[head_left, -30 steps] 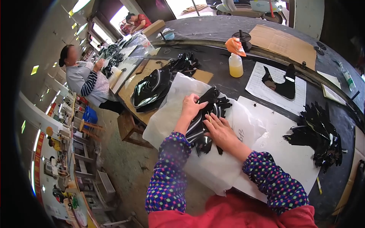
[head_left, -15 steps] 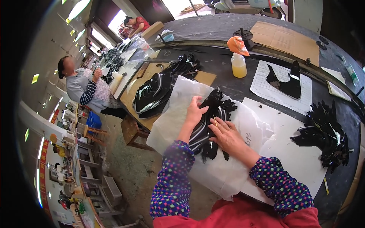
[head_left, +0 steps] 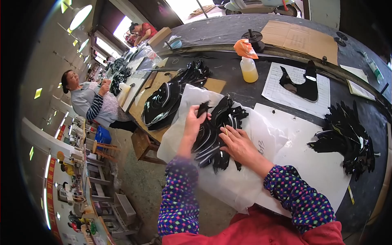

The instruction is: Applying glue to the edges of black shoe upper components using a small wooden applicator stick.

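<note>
Left hand (head_left: pixel 193 122) swung out left, pinching black pieces (head_left: pixel 203 108); right hand (head_left: pixel 241 147) loosely spread on the striped stack (head_left: pixel 221 111). Yellow-liquid bottle (head_left: pixel 249 72) behind, black bundles (head_left: pixel 347 139) either side.

Right of the hands (head_left: pixel 241 148), the flat white board (head_left: pixel 306 163) lies bare up to a fanned bundle of glossy black strips (head_left: pixel 350 141); ahead-left, piled black white-striped pieces (head_left: pixel 162 104) block passage; ahead stands a translucent yellow-liquid bottle (head_left: pixel 249 71).
</note>
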A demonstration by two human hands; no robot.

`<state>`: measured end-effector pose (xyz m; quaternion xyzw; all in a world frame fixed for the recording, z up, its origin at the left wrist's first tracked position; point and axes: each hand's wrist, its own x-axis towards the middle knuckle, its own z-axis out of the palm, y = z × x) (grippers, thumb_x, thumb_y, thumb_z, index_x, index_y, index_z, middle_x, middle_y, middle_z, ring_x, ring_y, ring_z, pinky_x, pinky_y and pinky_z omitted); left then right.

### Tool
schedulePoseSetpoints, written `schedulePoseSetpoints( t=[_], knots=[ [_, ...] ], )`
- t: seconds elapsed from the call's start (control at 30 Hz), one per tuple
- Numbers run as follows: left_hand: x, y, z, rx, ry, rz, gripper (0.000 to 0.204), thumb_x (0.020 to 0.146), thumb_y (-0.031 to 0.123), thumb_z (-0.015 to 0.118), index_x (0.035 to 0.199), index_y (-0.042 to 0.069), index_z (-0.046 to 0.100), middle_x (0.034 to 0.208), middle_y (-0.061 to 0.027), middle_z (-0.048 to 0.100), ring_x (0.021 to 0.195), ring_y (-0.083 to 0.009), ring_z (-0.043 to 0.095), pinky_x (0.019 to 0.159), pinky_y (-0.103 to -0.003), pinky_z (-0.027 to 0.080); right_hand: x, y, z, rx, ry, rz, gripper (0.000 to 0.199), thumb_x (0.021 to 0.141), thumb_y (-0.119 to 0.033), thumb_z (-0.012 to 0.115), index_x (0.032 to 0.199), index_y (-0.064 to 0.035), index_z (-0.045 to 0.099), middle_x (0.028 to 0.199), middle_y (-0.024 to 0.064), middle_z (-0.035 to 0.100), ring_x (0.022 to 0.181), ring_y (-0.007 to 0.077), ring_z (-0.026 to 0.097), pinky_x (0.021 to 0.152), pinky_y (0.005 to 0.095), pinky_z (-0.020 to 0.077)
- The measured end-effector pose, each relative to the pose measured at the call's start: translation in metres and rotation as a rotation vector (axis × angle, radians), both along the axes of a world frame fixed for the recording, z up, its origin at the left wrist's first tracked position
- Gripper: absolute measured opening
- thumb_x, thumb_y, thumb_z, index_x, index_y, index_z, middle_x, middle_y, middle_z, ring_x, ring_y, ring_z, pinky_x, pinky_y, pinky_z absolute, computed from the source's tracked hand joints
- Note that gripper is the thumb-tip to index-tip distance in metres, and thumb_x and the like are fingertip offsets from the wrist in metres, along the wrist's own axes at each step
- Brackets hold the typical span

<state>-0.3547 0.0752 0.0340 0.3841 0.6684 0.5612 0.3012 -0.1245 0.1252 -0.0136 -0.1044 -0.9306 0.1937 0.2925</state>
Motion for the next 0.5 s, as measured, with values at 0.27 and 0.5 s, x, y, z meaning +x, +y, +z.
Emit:
schedulePoseSetpoints(
  t=[0.27,0.5],
  knots=[
    [-0.009,-0.084,0.131,0.316,0.093,0.123,0.016,0.102,0.009,0.061,0.116,0.005,0.055,0.099,-0.0038,0.062,0.086,-0.0121,0.059,0.085,-0.027,0.049,0.003,-0.006,0.004,0.026,0.052,-0.003,0.048,0.095,-0.031,0.067,0.133,-0.0049,0.053,0.148,0.0119,0.052,0.142,0.0275,0.044,0.111,0.0440,0.0369],
    [0.063,-0.109,0.231,0.272,0.250,0.060,0.019,0.102,0.009,0.062,0.118,0.001,0.059,0.102,-0.0061,0.067,0.089,-0.0129,0.064,0.087,-0.028,0.050,0.012,0.016,-0.005,-0.486,0.292,0.110,0.034,0.094,-0.019,0.068,0.124,-0.0058,0.057,0.142,0.0180,0.056,0.137,0.0366,0.047,0.110,0.0461,0.0378]
  ],
)
